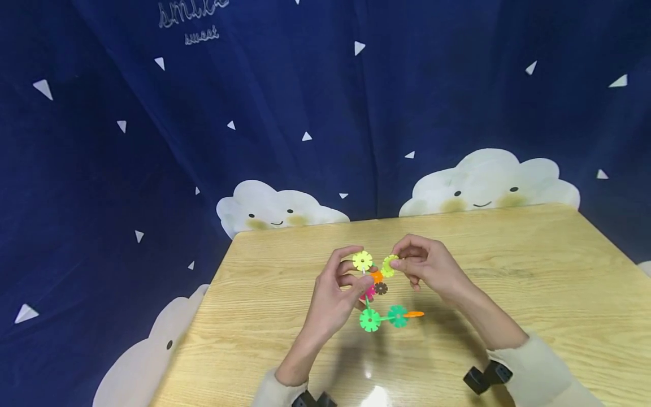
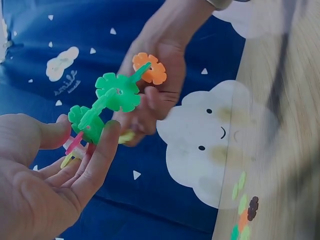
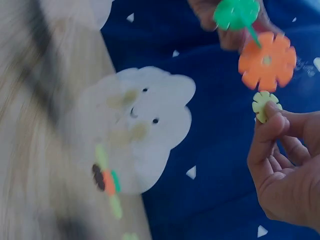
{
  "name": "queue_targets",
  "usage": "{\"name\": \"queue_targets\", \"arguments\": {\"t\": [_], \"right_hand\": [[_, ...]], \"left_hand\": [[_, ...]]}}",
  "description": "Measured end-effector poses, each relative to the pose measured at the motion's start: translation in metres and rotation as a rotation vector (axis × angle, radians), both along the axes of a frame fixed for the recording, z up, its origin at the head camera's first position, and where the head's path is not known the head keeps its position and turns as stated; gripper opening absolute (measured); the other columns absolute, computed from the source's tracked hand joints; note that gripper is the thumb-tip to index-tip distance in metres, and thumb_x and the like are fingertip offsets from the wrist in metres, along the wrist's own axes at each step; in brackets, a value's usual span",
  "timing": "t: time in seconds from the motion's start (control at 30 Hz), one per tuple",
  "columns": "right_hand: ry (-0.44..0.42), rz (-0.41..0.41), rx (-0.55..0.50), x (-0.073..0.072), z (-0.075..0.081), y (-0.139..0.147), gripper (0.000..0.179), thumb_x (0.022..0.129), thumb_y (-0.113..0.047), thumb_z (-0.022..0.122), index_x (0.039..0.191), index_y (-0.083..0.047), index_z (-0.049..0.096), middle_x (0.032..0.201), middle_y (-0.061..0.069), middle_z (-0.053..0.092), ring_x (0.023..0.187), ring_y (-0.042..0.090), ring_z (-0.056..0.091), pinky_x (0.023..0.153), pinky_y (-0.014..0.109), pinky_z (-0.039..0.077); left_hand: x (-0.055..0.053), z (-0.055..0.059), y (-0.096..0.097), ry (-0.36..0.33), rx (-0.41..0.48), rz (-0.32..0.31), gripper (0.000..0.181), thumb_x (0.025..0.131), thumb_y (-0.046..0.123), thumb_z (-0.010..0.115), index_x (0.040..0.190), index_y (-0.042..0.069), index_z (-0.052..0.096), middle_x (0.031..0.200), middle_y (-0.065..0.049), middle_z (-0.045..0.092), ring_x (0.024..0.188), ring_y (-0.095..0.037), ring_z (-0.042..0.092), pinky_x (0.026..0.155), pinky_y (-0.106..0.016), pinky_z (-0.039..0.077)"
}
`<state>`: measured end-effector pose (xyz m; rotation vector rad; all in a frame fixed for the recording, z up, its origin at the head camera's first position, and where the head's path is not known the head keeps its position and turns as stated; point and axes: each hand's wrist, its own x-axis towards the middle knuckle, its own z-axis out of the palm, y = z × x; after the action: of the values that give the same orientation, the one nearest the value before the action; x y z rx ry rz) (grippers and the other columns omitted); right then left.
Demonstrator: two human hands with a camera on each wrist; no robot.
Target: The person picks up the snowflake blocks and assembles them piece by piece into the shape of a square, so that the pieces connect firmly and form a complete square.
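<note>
The right grip [image 1: 432, 271] pinches a yellow disc [image 1: 389, 265] between thumb and forefinger, its other fingers curled beneath. The left grip [image 1: 328, 294] arches, thumb facing fingers, around a chain of notched discs [image 1: 369, 320]. Both forearms reach in from the bottom of the head view and angle towards each other.

Fingers cover some of the chain's joints around its pink disc [image 1: 368, 292]. From the left wrist, the pinching fingers are blurred and the yellow disc is mostly hidden; from the right wrist, the holding hand is cut off at the top.

The pinched disc sits near the chain's yellow end disc [image 1: 363, 260], with a gap between them in the head view. The chain's green discs and its orange end disc [image 1: 414, 314] extend outside the fingers. Beyond, loose discs, among them a brown one [image 2: 253, 207], lie on the worktop [image 1: 508, 271]; behind it hangs a blue curtain [image 1: 285, 85].
</note>
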<state>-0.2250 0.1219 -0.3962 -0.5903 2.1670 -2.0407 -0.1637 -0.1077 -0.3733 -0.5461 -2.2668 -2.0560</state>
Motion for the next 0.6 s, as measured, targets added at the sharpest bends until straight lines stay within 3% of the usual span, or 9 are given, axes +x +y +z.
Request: {"name": "queue_targets", "arguments": {"t": [0.27,0.47,0.6], "right_hand": [[0.063,-0.060,-0.045,0.017,0.022,-0.009,0.015,0.092,-0.002,0.077,0.101,0.001,0.065,0.080,0.001,0.070,0.049,0.013,0.049,0.041,0.028,0.047],[0.101,-0.099,-0.036,0.023,0.027,-0.013,0.016,0.091,-0.002,0.078,0.100,0.003,0.066,0.077,0.002,0.069,0.047,0.014,0.048,0.040,0.028,0.046],[0.108,-0.111,-0.027,0.025,0.028,-0.015,0.013,0.090,0.000,0.079,0.097,-0.002,0.069,0.072,0.002,0.067,0.046,0.015,0.047,0.040,0.026,0.044]], "left_hand": [[0.002,0.002,0.004,-0.009,-0.006,-0.006,0.054,0.096,0.014,0.076,0.144,0.016,0.050,0.112,-0.014,0.074,0.072,-0.011,0.071,0.059,-0.048,0.063],[0.002,0.001,0.006,0.014,-0.023,0.000,0.054,0.095,0.011,0.077,0.143,0.016,0.051,0.106,-0.014,0.074,0.069,-0.010,0.069,0.058,-0.046,0.063],[0.002,0.001,0.008,0.011,-0.020,-0.016,0.055,0.095,0.010,0.076,0.143,0.013,0.049,0.109,-0.015,0.075,0.070,-0.009,0.071,0.058,-0.045,0.063]]}}
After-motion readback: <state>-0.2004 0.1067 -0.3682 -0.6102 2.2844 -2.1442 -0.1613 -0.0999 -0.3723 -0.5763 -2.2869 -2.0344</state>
